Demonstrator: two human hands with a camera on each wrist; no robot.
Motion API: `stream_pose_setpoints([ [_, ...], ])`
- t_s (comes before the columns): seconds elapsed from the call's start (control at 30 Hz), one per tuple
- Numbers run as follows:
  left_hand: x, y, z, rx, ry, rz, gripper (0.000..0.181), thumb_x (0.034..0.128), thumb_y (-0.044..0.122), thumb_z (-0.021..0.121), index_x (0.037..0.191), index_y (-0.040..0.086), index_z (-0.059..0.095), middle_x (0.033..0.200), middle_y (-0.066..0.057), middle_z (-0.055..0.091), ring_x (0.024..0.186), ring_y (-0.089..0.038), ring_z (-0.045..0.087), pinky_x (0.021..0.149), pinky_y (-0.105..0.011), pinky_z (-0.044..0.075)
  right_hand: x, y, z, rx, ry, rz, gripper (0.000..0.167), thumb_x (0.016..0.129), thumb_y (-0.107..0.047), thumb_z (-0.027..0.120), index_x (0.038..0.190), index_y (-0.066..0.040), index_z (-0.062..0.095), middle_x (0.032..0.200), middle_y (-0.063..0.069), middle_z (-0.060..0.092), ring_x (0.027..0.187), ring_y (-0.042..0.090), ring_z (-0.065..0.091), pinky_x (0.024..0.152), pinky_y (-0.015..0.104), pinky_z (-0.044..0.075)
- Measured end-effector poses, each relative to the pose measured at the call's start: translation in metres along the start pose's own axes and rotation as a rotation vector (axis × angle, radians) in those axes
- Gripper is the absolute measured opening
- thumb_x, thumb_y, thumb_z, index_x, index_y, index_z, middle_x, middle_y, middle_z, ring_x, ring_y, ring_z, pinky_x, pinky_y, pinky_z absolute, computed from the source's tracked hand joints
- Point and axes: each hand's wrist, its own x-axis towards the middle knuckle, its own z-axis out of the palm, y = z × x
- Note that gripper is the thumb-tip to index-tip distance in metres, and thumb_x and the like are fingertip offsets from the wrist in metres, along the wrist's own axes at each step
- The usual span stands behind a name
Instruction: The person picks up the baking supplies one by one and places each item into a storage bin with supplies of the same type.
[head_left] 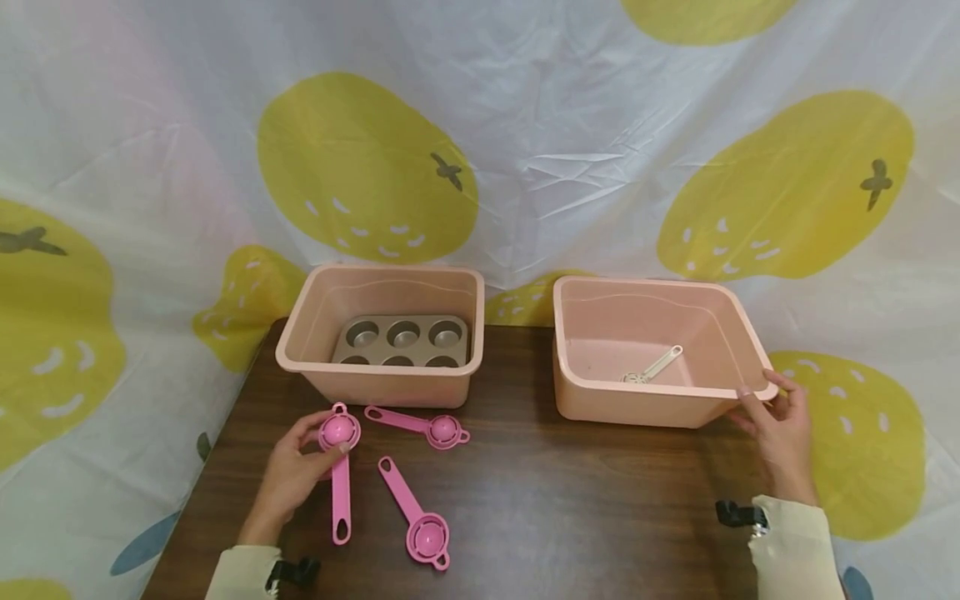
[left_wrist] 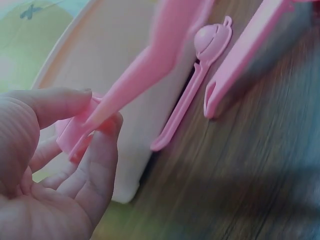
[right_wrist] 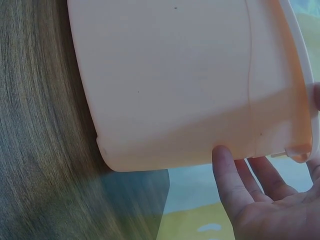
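My left hand (head_left: 296, 471) pinches a pink egg separator (head_left: 341, 492) by its round cup, between thumb and fingers. Its slotted handle points toward the near edge of the table. In the left wrist view, the thumb and fingertips (left_wrist: 107, 130) close on the cup. Two more pink egg separators lie on the table to the right of that hand, one (head_left: 444, 432) near the left bin and one (head_left: 429, 538) closer to me. On the far side, my right hand (head_left: 780, 429) grips the near right corner of the right pink bin (head_left: 637, 404), thumb at the rim.
The left pink bin (head_left: 390, 387) holds a grey muffin pan (head_left: 405, 333). Inside the right bin lies a small whitish long-handled utensil (head_left: 660, 364). Both bins stand at the back of the dark wooden table (head_left: 525, 500), before a lemon-print cloth (head_left: 540, 150).
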Motion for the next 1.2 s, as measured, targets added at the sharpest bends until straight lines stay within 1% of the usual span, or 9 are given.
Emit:
stream_pose_setpoints([
  [0.13,-0.002,0.004,0.006,-0.037,-0.016,-0.006,0.063,0.0921,0.007,0.081,0.149,0.011,0.054,0.122,-0.024,0.065,0.08,-0.011,0.077,0.07,-0.032,0.065,-0.001,-0.001,0.001,0.027,-0.002,0.001,0.053,0.096,0.007,0.07,0.14,-0.016,0.053,0.125,0.003,0.061,0.101,0.005,0.068,0.066,0.026,0.064],
  [0.37,-0.009,0.011,0.018,-0.094,-0.029,-0.015,0.062,0.0924,0.004,0.08,0.149,0.01,0.053,0.117,-0.016,0.065,0.08,-0.01,0.076,0.071,-0.03,0.064,-0.004,-0.001,0.001,0.027,-0.009,-0.003,0.053,0.096,0.003,0.072,0.141,-0.016,0.054,0.128,0.003,0.059,0.104,0.008,0.067,0.067,0.026,0.064],
  [0.5,-0.014,0.017,0.026,-0.142,-0.031,0.0,0.061,0.0931,0.003,0.079,0.149,0.01,0.054,0.115,-0.013,0.066,0.08,-0.009,0.076,0.07,-0.031,0.065,-0.004,-0.001,0.002,0.045,-0.008,-0.006,0.053,0.095,0.005,0.072,0.142,-0.014,0.055,0.127,0.004,0.06,0.103,0.009,0.068,0.067,0.027,0.064],
  [0.6,-0.018,0.022,0.031,-0.175,-0.042,0.012,0.062,0.093,0.003,0.079,0.149,0.008,0.053,0.115,-0.014,0.066,0.08,-0.009,0.077,0.069,-0.031,0.065,-0.004,-0.001,0.003,0.072,-0.005,-0.012,0.053,0.095,0.008,0.071,0.142,-0.012,0.056,0.125,0.004,0.062,0.1,0.009,0.071,0.066,0.028,0.065],
  [0.73,-0.022,0.029,0.038,-0.185,-0.057,0.022,0.061,0.0934,0.003,0.079,0.148,0.009,0.054,0.117,-0.016,0.066,0.081,-0.009,0.077,0.069,-0.029,0.064,-0.004,-0.002,0.002,0.112,-0.009,-0.021,0.057,0.093,0.011,0.071,0.144,-0.009,0.057,0.123,0.004,0.066,0.097,0.009,0.074,0.065,0.03,0.065],
  [0.83,-0.025,0.032,0.043,-0.196,-0.072,0.037,0.06,0.0933,0.002,0.079,0.148,0.008,0.054,0.117,-0.016,0.066,0.081,-0.009,0.077,0.069,-0.029,0.064,-0.004,-0.002,0.002,0.131,-0.012,-0.019,0.061,0.093,0.012,0.071,0.148,-0.008,0.056,0.124,0.003,0.067,0.099,0.01,0.074,0.064,0.031,0.065],
  [0.93,-0.026,0.034,0.048,-0.22,-0.094,0.045,0.061,0.0928,-0.001,0.078,0.148,0.008,0.054,0.116,-0.014,0.067,0.082,-0.01,0.077,0.07,-0.031,0.065,-0.004,-0.002,0.002,0.142,-0.002,-0.008,0.063,0.093,0.012,0.071,0.15,-0.009,0.056,0.125,0.003,0.067,0.096,0.01,0.076,0.063,0.031,0.065],
  [1.07,-0.028,0.038,0.054,-0.249,-0.118,0.045,0.062,0.0924,-0.004,0.076,0.149,0.007,0.054,0.115,-0.011,0.067,0.084,-0.011,0.078,0.071,-0.033,0.065,-0.006,-0.001,0.003,0.144,0.012,0.0,0.065,0.093,0.012,0.07,0.152,-0.01,0.055,0.123,0.002,0.067,0.088,0.009,0.077,0.061,0.029,0.064],
  [1.2,-0.031,0.043,0.061,-0.279,-0.139,0.048,0.063,0.0925,-0.005,0.076,0.15,0.005,0.051,0.117,-0.012,0.067,0.085,-0.012,0.078,0.071,-0.034,0.066,-0.006,-0.001,0.005,0.134,0.03,0.007,0.064,0.094,0.012,0.07,0.152,-0.011,0.055,0.124,0.002,0.067,0.087,0.008,0.076,0.061,0.029,0.064],
])
